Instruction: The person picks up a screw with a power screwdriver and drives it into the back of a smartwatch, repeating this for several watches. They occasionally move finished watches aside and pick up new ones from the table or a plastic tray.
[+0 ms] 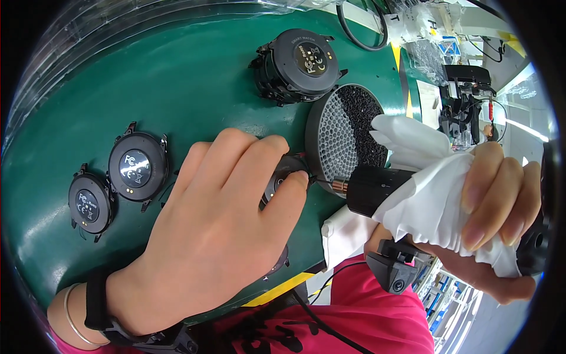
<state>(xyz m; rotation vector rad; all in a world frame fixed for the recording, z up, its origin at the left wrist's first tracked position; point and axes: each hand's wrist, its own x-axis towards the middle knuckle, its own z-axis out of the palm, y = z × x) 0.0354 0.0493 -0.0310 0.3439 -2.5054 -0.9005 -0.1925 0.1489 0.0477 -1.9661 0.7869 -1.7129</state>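
My left hand (221, 215) is closed around a round black smartwatch body (272, 189) low over the green mat, thumb and forefinger at its edge. The hand covers most of this watch body. My right hand (501, 203) grips a black electric screwdriver (377, 190) through a crumpled white cloth wrap (413, 144). The driver lies nearly level, its copper-coloured nose pointing left toward the held watch. Just beyond stands a round grey dish (314, 127) with a honeycomb-holed face, partly covered by small black pieces.
Behind the dish is a stack of watch bodies (303, 62), backs up. Two more, a larger watch body (137, 168) and a smaller-looking watch body (89, 203), lie at left on the green mat (194, 82). A black cable (362, 44) loops at the back; clear plastic lines the far edge.
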